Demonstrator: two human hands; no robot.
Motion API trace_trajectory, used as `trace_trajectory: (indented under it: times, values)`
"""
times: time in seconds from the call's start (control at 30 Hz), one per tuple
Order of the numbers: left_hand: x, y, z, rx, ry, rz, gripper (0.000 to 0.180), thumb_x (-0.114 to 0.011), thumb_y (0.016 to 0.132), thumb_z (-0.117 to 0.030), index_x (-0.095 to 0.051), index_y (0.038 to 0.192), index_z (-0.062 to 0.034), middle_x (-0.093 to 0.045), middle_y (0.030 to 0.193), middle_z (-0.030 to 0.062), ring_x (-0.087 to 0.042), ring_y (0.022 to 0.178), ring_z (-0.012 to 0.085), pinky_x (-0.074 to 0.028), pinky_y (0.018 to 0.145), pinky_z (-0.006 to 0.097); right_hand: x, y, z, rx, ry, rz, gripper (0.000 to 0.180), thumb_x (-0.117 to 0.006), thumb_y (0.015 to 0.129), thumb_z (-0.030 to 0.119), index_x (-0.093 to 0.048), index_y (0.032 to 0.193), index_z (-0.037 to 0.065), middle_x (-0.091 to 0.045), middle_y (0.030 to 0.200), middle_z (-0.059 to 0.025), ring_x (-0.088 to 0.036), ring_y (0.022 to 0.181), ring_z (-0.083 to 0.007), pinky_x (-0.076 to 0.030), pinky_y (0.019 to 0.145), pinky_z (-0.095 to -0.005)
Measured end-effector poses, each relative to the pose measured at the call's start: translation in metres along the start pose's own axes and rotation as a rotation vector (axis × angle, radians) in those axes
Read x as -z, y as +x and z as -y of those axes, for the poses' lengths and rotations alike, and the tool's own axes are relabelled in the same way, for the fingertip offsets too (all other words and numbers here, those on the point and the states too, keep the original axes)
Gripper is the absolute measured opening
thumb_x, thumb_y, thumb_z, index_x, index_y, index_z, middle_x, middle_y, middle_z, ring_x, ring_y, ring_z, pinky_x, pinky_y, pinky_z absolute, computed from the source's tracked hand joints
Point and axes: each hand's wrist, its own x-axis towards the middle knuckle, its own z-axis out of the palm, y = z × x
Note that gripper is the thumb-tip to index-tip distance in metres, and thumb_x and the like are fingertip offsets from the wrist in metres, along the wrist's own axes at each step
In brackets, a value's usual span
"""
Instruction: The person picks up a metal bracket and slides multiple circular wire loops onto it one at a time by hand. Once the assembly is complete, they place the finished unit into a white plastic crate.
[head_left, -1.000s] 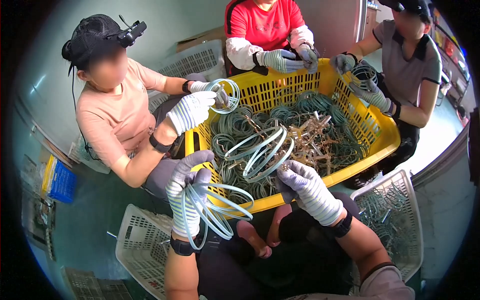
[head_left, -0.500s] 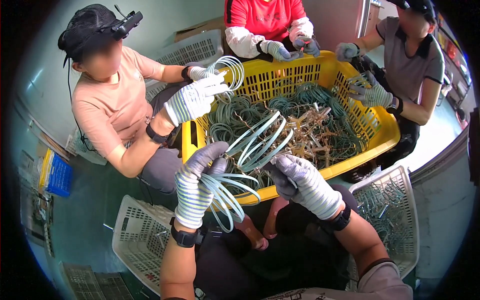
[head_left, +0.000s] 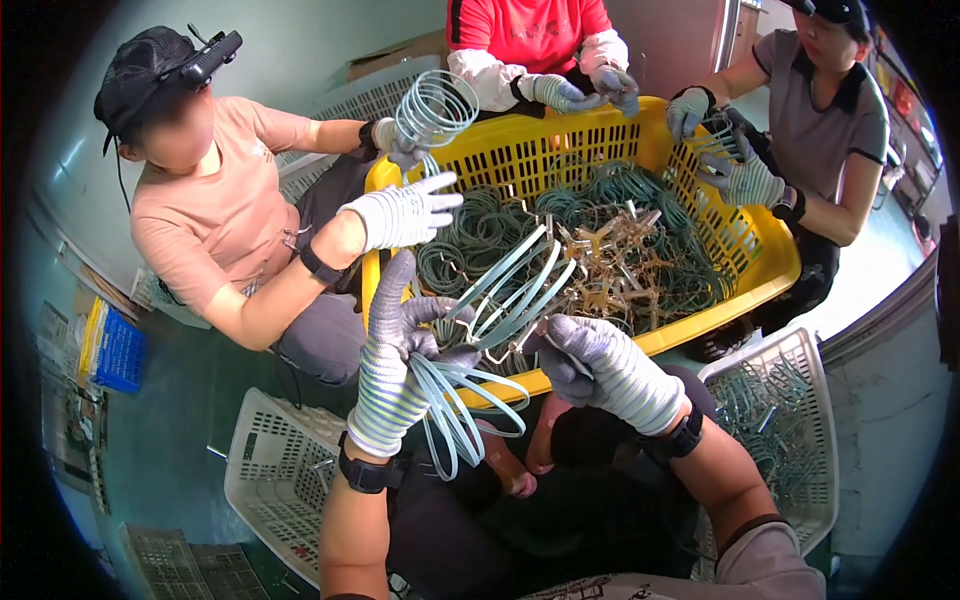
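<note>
My left hand, in a striped glove with grey palm and fingers, is closed around a bundle of pale blue-green wire loops hanging beside the palm. One of its fingers stands straight up, off the bundle. More loops of the same kind spread upward between my hands, over the basket's near rim. A bent metal end piece sticks out by my right hand, whose fingers are pinched together at it. Right fingertips partly hide what they grip. Below lies the yellow basket with green coils and brassy metal pieces.
Three co-workers sit around the basket; the left one holds a wire coil close to my left hand. White plastic baskets stand at my left and right, the right one holding wire pieces. A blue crate sits far left.
One finger of my left hand has lifted off the loops and straightened up. My right hand has barely moved. The left co-worker's coil has shifted left and up, and that person's nearer hand lower.
</note>
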Motion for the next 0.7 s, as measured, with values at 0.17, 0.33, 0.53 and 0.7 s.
trace_trajectory:
  times: [0.17, 0.33, 0.53, 0.7]
  values:
    - [0.022, 0.0, 0.002, 0.064, 0.086, 0.223, 0.061, -0.05, 0.094, -0.013, -0.022, 0.146, -0.0283, -0.061, 0.097, 0.0136, -0.064, 0.075, 0.016, -0.057, 0.073, 0.03, 0.0, -0.003, 0.003, -0.046, -0.064, 0.01, 0.037, -0.048, 0.096, 0.038, -0.064, 0.102, 0.005, -0.044, 0.064, 0.0061, -0.033, 0.051, -0.0034, -0.026, 0.046, -0.0188]
    - [0.015, -0.005, -0.011, -0.091, 0.18, 0.347, 0.08, -0.063, 0.08, 0.005, -0.026, 0.146, -0.0232, -0.062, 0.094, 0.0122, -0.064, 0.085, 0.0189, -0.056, 0.077, 0.033, -0.001, 0.0, 0.003, -0.062, -0.066, 0.0, 0.043, -0.055, 0.091, 0.046, -0.06, 0.096, 0.003, -0.045, 0.061, 0.0035, -0.034, 0.048, -0.0048, -0.025, 0.044, -0.0201]
    - [0.03, 0.0, -0.013, 0.084, 0.017, 0.202, 0.088, -0.068, 0.072, 0.012, -0.03, 0.144, -0.0193, -0.062, 0.094, 0.0106, -0.064, 0.086, 0.0168, -0.056, 0.076, 0.031, -0.001, -0.001, 0.006, -0.066, -0.066, 0.009, 0.041, -0.055, 0.091, 0.044, -0.06, 0.096, 0.004, -0.047, 0.062, 0.0033, -0.035, 0.048, -0.0045, -0.027, 0.044, -0.0193]
    - [0.022, -0.003, -0.016, -0.193, 0.428, 0.326, 0.069, -0.061, 0.083, 0.003, -0.033, 0.142, -0.0171, -0.061, 0.107, 0.0163, -0.066, 0.074, 0.0174, -0.058, 0.068, 0.027, 0.005, -0.001, 0.004, -0.055, -0.023, -0.007, 0.027, -0.053, 0.095, 0.033, -0.061, 0.1, 0.008, -0.047, 0.063, 0.0049, -0.036, 0.049, -0.0034, -0.029, 0.047, -0.0181]
